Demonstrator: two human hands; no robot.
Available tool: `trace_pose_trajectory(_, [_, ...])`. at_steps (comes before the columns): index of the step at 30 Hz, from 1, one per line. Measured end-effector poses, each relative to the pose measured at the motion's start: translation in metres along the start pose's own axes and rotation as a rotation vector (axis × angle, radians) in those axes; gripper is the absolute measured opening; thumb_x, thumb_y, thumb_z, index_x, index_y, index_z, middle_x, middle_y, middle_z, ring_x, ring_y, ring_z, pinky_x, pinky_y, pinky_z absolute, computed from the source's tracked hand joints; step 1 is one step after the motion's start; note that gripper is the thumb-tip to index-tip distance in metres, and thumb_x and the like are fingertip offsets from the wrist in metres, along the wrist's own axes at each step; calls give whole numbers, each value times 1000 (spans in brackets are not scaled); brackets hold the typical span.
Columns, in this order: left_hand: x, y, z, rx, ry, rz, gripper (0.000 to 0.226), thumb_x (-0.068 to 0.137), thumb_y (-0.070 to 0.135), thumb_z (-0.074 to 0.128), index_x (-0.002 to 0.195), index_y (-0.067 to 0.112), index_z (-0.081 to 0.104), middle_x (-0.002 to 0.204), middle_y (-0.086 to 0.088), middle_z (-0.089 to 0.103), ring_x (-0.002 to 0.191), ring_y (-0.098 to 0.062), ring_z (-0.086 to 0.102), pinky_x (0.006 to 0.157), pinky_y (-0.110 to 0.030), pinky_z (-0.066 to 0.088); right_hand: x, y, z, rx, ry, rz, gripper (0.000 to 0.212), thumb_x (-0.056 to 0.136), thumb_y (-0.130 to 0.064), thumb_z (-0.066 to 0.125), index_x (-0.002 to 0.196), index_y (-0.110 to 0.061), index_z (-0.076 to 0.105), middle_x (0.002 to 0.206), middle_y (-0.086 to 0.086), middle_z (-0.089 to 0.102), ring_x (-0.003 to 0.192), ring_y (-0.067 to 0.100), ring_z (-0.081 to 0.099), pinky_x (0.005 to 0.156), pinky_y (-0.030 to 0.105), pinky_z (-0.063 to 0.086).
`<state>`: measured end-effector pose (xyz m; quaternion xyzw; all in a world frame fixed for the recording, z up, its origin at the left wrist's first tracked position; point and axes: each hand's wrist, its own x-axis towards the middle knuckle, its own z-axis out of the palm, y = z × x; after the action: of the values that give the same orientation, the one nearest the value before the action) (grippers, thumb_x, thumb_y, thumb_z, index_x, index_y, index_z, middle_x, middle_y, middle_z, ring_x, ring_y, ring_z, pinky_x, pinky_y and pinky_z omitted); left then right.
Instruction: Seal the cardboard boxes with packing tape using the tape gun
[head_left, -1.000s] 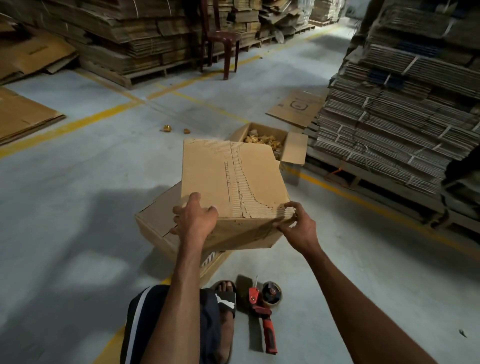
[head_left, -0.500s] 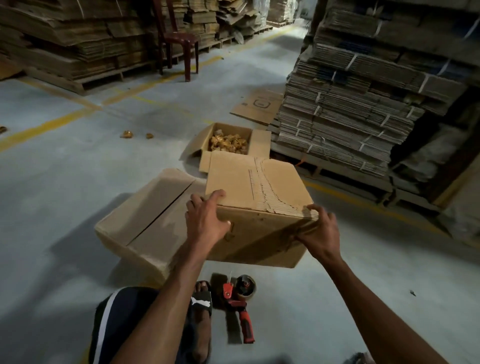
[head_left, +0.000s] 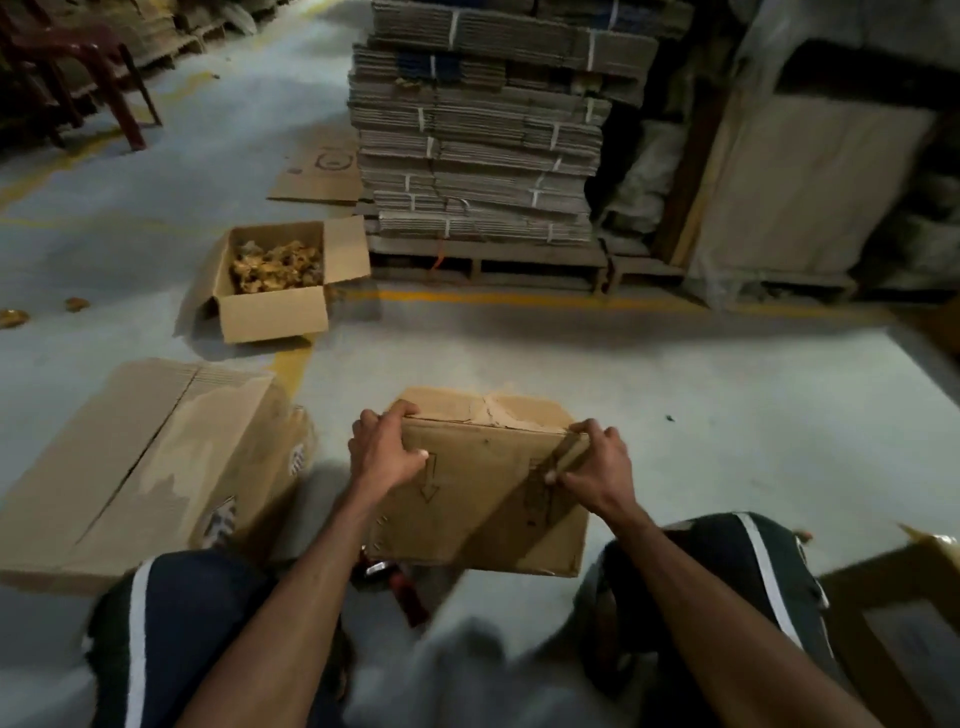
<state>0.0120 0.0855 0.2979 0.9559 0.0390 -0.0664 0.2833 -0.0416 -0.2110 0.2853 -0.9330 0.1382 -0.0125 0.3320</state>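
Observation:
A closed cardboard box with a printed arrow on its near side sits low between my knees. My left hand grips its top left corner, fingers curled over the edge. My right hand grips the top right corner. The red tape gun lies on the floor under the box's near left corner, mostly hidden by the box and my left forearm. A larger closed box lies on the floor to the left.
An open box holding brown crumpled pieces stands further back. Bundled flat cartons on a pallet rise behind it. A flat carton lies on the floor, a dark red chair far left, another carton's edge at right.
The box in my hands has come down and to the right, off the larger box, tilting its near side toward me. The view has swung right and lower.

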Motion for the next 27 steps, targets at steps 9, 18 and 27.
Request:
trace_pose_trajectory(9, [1,25,69,44,-138,64,60,79,32,84,129,35,50,125,-12,52,119,-30,52,100,-40,47,-6,73,-7,-38,16,92,71,66,-25,95,128,-20,61,117,10,55,105,28,57,87,39,56])
trace_pose_trajectory(18, [-5,35,118,23,-152,90,54,77,23,86,120,26,54,120,-11,63,110,-28,58,79,-29,41,-15,113,-1,-65,6,181,54,76,-21,89,121,-24,59,114,10,57,104,29,58,86,35,52])
trace_pose_trajectory(27, [-7,37,125,109,-152,66,54,74,20,88,113,26,51,101,-7,59,88,-21,56,65,-29,43,-28,121,1,-138,-75,168,64,68,-29,95,118,-25,53,114,13,60,104,32,60,84,40,53])
